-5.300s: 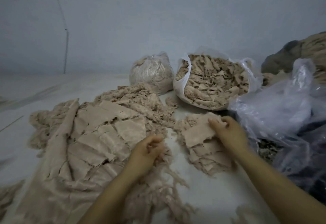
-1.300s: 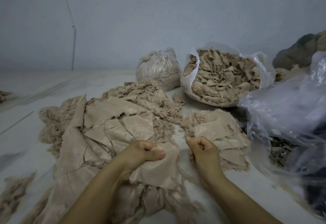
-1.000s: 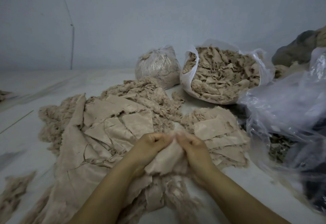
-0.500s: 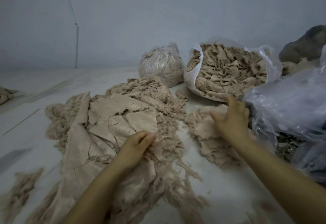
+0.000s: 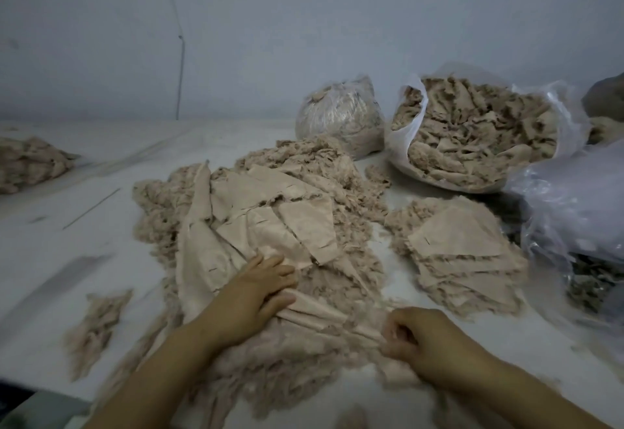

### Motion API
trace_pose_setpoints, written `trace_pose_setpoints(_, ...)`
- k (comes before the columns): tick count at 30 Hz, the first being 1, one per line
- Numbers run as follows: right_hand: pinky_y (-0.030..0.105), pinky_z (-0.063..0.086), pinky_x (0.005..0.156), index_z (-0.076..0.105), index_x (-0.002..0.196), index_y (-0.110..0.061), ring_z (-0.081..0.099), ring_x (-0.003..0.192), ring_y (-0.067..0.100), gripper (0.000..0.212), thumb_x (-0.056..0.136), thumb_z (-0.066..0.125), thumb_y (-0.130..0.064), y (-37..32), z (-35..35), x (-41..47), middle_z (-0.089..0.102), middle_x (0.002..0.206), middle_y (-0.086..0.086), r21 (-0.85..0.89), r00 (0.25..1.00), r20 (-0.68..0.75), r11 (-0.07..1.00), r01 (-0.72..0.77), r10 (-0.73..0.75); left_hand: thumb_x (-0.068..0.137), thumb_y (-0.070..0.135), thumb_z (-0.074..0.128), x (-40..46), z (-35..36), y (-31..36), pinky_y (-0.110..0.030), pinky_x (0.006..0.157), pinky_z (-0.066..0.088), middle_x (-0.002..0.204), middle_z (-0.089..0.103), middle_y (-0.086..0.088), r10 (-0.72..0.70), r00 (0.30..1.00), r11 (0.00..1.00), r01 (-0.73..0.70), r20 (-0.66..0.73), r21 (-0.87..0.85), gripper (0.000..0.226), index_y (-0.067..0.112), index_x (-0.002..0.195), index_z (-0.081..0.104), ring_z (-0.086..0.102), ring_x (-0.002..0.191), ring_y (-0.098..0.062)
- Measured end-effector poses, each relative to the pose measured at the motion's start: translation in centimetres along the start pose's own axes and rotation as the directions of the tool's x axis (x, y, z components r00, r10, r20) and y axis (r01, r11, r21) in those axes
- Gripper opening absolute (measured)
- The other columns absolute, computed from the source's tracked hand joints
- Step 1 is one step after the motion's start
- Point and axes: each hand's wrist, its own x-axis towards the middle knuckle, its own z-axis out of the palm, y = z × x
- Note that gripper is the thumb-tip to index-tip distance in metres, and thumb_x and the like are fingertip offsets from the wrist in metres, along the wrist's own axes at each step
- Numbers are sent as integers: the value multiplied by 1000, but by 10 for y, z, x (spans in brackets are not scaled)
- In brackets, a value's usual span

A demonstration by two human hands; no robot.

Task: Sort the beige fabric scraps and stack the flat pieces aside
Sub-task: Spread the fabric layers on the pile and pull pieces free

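Observation:
A big heap of beige fabric scraps (image 5: 270, 226) covers the middle of the white surface, flat pieces lying over frayed fluff. To its right sits a neater stack of flat pieces (image 5: 462, 253). My left hand (image 5: 256, 297) lies flat with fingers spread on the near part of the heap, pressing a strip of fabric (image 5: 324, 313). My right hand (image 5: 422, 341) is curled at the heap's near right edge, its fingers pinched on the end of that strip.
An open white bag full of scraps (image 5: 472, 134) and a tied clear bag (image 5: 341, 114) stand at the back. Crumpled clear plastic (image 5: 574, 202) lies at the right. Small scrap clumps sit at the far left (image 5: 30, 162) and near left (image 5: 98, 324).
My right hand left the flat stack and came back to the heap's near edge, closing on a strip. My left hand spread flat on the heap.

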Motion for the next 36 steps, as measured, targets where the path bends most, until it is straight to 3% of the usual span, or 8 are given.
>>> trace_pose_setpoints(2, 14, 44, 61, 62, 73, -25, 56, 65, -1, 22, 78, 74, -43, -5, -15, -1, 64, 73, -8, 28, 993, 99, 997, -69, 66, 98, 30, 47, 5, 1, 5, -7, 110, -1, 128, 55, 14, -25, 995, 994, 14, -101, -113, 28, 19, 115, 66, 33, 131, 5)
trace_pose_setpoints(7, 15, 41, 65, 59, 92, -34, 54, 75, 0, 33, 72, 73, -56, -61, -5, 35, 59, 85, -15, 277, 970, -233, 952, 131, -66, 95, 26, 51, 21, -9, 28, -19, 85, 44, 84, 68, 13, -81, 985, 943, 26, -153, -332, 19, 21, 85, 67, 60, 82, -3)
trace_pose_setpoints(12, 27, 34, 59, 54, 69, -14, 43, 58, 5, 25, 89, 64, -25, -69, 14, 55, 48, 63, -5, 419, 921, -381, 872, 253, -84, 97, 33, 46, 21, -20, 19, -24, 62, 39, 67, 58, 15, -111, 983, 979, 82, -148, -188, 26, 31, 73, 55, 55, 65, -3)
trace_pose_setpoints(16, 21, 40, 54, 61, 69, -22, 54, 56, 8, 25, 94, 59, -20, -36, -7, 41, 61, 59, -11, 732, 914, -381, 650, 206, 138, 99, 19, 44, 10, -18, -8, -30, 66, 35, 68, 55, 3, -415, 887, 894, 356, -201, -273, 30, 17, 70, 51, 53, 70, -20)
trace_pose_setpoints(21, 25, 54, 67, 65, 96, -10, 70, 77, 15, 11, 96, 54, -10, -37, -2, 42, 74, 85, 3, 812, 940, -296, 563, 155, 168, 96, 45, 43, 34, -1, 57, -24, 68, 42, 78, 61, 8, -209, 974, 912, 161, -91, -376, 33, 19, 85, 60, 54, 71, -2)
trace_pose_setpoints(24, 43, 53, 75, 64, 101, -3, 65, 80, 27, 12, 96, 53, -6, -31, -7, 44, 69, 89, 19, 859, 878, -373, 469, 205, 300, 95, 29, 54, 43, 15, 70, -21, 59, 34, 61, 50, 9, -233, 972, 876, 207, -7, -436, 30, 18, 67, 53, 44, 57, -2)
trace_pose_setpoints(31, 16, 41, 43, 65, 60, -26, 52, 45, 3, 44, 94, 52, 0, -28, -8, 37, 59, 52, -10, 853, 790, -498, 363, 374, 358, 90, 31, 60, 48, -1, 58, -16, 53, 34, 52, 54, 16, -327, 941, 863, 260, -86, -433, 38, 35, 53, 54, 49, 54, 0)
trace_pose_setpoints(36, 18, 41, 36, 63, 88, -4, 57, 39, 10, 13, 91, 52, 2, -14, -17, 29, 62, 49, -1, 944, 814, -327, 214, 253, 480, 91, 41, 56, 37, -8, 45, -23, 65, 44, 74, 62, 7, -393, 920, 861, 367, -3, -352, 22, 26, 76, 62, 55, 66, -2)
